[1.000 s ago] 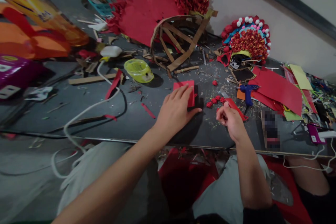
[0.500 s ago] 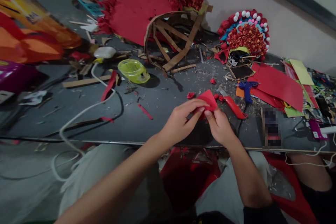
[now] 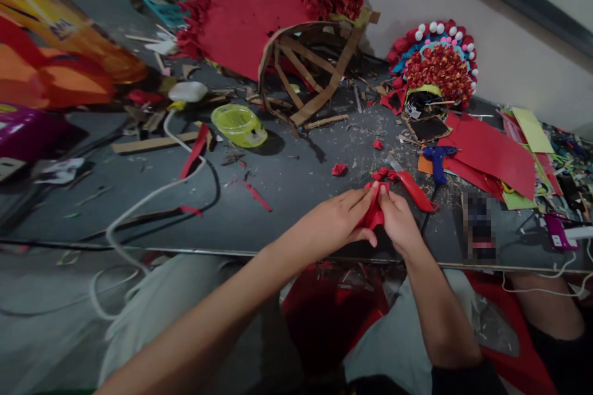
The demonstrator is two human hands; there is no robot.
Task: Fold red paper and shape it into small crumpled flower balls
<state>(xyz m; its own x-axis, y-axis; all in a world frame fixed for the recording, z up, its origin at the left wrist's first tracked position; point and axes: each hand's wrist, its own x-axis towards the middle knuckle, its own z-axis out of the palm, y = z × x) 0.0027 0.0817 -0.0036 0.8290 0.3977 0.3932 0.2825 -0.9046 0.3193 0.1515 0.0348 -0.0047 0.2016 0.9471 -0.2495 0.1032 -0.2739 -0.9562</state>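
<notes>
A piece of red paper (image 3: 376,215) is bunched between my two hands, above the front part of the dark table. My left hand (image 3: 345,216) grips it from the left, fingers stretched along it and thumb below. From the right, my right hand (image 3: 399,221) pinches the same paper with thumb and fingers. Small crumpled red paper pieces (image 3: 339,170) lie just beyond my hands. A red utility knife (image 3: 416,191) with its blade out rests beside my right hand. Farther right is a blue glue gun (image 3: 438,160).
A cardboard-strip frame (image 3: 319,83) stands before a large red paper-petal piece (image 3: 250,18). A yellow-green plastic cup (image 3: 238,125) lies left of centre, near a white cable (image 3: 139,200). Red sheets (image 3: 495,151) and a smaller decorated headpiece (image 3: 435,68) are at the right. Another person's arm shows at lower right.
Both hands have moved slightly toward the table's front edge and right. The red paper, flatter and pointing up before, is now folded down between the palms, and my left thumb has dropped lower.
</notes>
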